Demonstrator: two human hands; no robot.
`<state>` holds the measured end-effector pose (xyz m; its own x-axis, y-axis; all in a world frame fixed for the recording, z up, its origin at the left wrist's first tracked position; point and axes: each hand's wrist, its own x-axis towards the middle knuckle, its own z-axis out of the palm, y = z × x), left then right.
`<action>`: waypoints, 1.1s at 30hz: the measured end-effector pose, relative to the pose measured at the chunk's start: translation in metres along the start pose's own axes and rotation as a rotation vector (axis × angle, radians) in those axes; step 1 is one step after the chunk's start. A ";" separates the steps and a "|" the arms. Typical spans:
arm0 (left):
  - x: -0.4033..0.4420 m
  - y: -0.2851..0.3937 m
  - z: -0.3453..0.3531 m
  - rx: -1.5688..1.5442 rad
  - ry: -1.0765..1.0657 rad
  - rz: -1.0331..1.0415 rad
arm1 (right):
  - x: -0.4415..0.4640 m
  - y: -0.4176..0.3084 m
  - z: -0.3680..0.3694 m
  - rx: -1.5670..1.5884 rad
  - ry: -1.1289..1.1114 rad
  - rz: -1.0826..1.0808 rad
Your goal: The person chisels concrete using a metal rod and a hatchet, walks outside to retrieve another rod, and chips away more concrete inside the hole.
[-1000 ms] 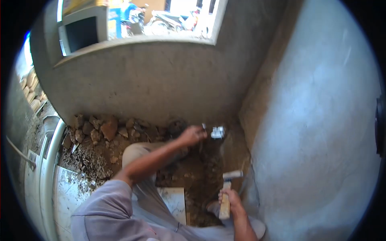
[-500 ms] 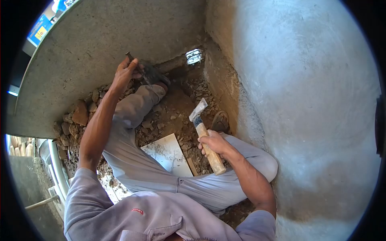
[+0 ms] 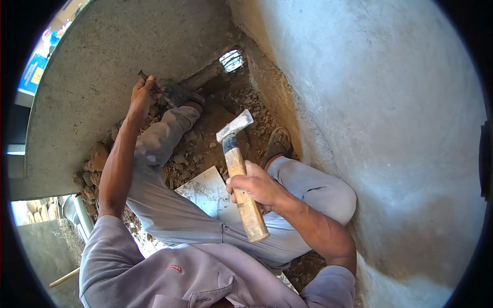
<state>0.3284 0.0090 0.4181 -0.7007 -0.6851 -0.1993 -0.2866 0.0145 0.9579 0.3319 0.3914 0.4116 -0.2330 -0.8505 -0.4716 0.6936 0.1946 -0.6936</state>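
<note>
My right hand (image 3: 254,186) is wrapped round the wooden handle of a hammer (image 3: 235,160), its pale, worn metal head raised above the rubble and pointing away from me. Farther forward on the left, my left hand (image 3: 141,96) grips a dark metal chisel (image 3: 143,76) close to the concrete wall. The chisel's flat top sticks out above my fingers; its lower end is hard to make out beside my shoe (image 3: 179,95). Hammer head and chisel are well apart.
A low concrete wall (image 3: 123,46) curves along the left, and a plastered wall (image 3: 370,113) rises on the right. Stones (image 3: 98,156) and loose soil lie around my legs. A pale tile (image 3: 208,192) lies between my knees. A small barred opening (image 3: 231,60) is in the far corner.
The hammer has come up nearer the camera and to the left in my right hand. The view has shifted slightly; my left hand keeps its grip on the chisel near the wall.
</note>
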 end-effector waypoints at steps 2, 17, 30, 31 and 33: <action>0.001 0.001 0.009 -0.002 0.013 0.029 | -0.007 -0.006 0.003 0.022 0.018 -0.006; -0.024 0.056 0.060 0.122 -0.016 0.169 | -0.003 0.003 -0.002 -0.003 0.005 0.042; -0.036 0.065 0.069 0.152 -0.103 0.312 | 0.002 0.003 -0.003 0.006 0.083 0.028; -0.035 0.062 0.067 0.159 -0.105 0.315 | 0.003 0.004 -0.004 0.013 0.089 0.037; -0.033 0.058 0.063 0.148 -0.124 0.320 | 0.004 0.006 -0.003 0.021 0.094 0.047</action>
<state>0.2941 0.0784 0.4669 -0.8414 -0.5354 0.0735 -0.1248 0.3249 0.9375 0.3328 0.3911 0.4042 -0.2620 -0.7907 -0.5533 0.7195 0.2221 -0.6580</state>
